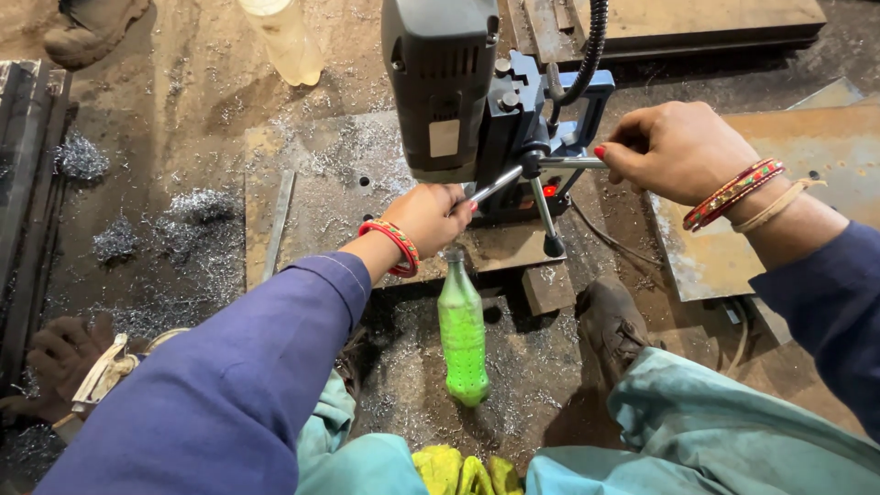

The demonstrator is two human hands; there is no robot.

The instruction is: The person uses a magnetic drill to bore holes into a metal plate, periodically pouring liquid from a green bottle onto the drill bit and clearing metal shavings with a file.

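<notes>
Grey-and-blue drill press [477, 101] gripped by both hands

Left hand [429, 215] closed on a feed handle [490, 188]; right hand [674, 151] closed on another [573, 163]; green bottle [462, 335] below.

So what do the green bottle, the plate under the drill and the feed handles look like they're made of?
Green bottle: likely clear plastic, translucent and glossy. Plate: seemingly bare steel, dull grey with rust patches and bright curled shavings on it. Feed handles: polished metal rods with a shine; left hand and right hand grip them.

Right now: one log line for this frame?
left hand: grips feed handle | right hand: grips handle spoke | drill: on steel plate | green bottle: below, untouched
</notes>
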